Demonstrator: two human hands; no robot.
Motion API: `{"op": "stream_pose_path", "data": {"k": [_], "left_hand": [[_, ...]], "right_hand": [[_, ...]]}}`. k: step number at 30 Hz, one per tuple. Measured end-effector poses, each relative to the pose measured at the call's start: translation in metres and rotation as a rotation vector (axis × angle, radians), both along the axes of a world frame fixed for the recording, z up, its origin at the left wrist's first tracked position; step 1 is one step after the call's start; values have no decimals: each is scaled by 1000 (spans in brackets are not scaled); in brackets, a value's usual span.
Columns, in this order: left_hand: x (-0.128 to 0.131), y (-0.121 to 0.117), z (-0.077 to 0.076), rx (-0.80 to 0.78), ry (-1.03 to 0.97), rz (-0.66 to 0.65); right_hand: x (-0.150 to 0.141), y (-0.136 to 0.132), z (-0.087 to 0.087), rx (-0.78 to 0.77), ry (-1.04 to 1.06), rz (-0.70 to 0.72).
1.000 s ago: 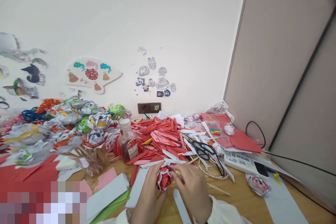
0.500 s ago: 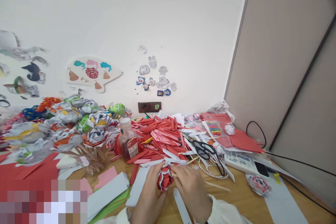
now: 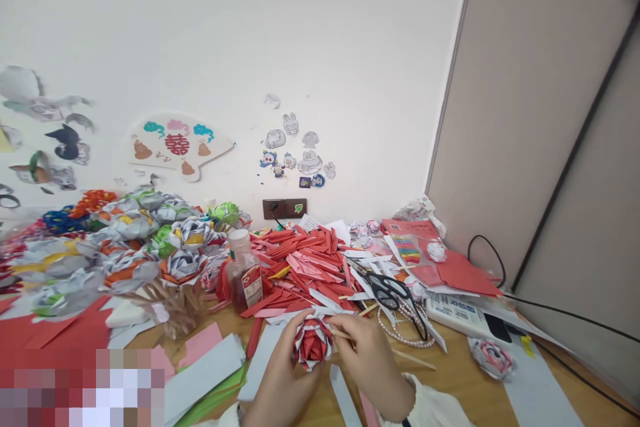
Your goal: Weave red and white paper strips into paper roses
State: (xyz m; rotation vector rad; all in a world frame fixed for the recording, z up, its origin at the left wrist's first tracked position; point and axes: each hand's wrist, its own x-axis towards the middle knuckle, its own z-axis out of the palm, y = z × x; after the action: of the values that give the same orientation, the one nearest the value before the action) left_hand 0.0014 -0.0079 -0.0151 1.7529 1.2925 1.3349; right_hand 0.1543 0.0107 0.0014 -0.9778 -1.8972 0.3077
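Observation:
A red and white folded paper flower sits in my left hand, whose fingers curl around its left and lower side. My right hand pinches a thin wooden stick at the flower's right edge. Whether the stick's tip touches the paper, I cannot tell. Just beyond both hands lies a heap of folded red paper strips, with pink and white ones mixed in. A white paper strip rests on the table between my wrists.
Black-handled scissors and a pearl string lie to the right. A glue bottle stands behind a cup of sticks. Paper flowers pile up at left; another flower and a black cable are at right.
The flower has turned, so more of its red centre faces me. My right hand has shifted slightly right, and the stick shows more clearly. My left hand still holds the flower.

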Motion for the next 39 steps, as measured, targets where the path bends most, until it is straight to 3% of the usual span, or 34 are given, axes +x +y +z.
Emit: {"op": "stream_pose_path", "data": {"k": [5, 10, 14, 21, 30, 39], "left_hand": [[-1, -1, 0, -5, -45, -15], [-3, -1, 2, 57, 34, 17], [-3, -1, 7, 133, 144, -62], [-3, -3, 8, 159, 182, -84], [-3, -4, 9, 121, 167, -117], [-6, -3, 6, 138, 180, -135]], "right_hand": [[2, 0, 3, -63, 13, 22], [7, 1, 5, 52, 42, -34], [11, 0, 7, 148, -48, 60], [12, 0, 10, 133, -113, 114], [17, 3, 12, 136, -169, 86], [12, 0, 6, 303, -234, 9]]}}
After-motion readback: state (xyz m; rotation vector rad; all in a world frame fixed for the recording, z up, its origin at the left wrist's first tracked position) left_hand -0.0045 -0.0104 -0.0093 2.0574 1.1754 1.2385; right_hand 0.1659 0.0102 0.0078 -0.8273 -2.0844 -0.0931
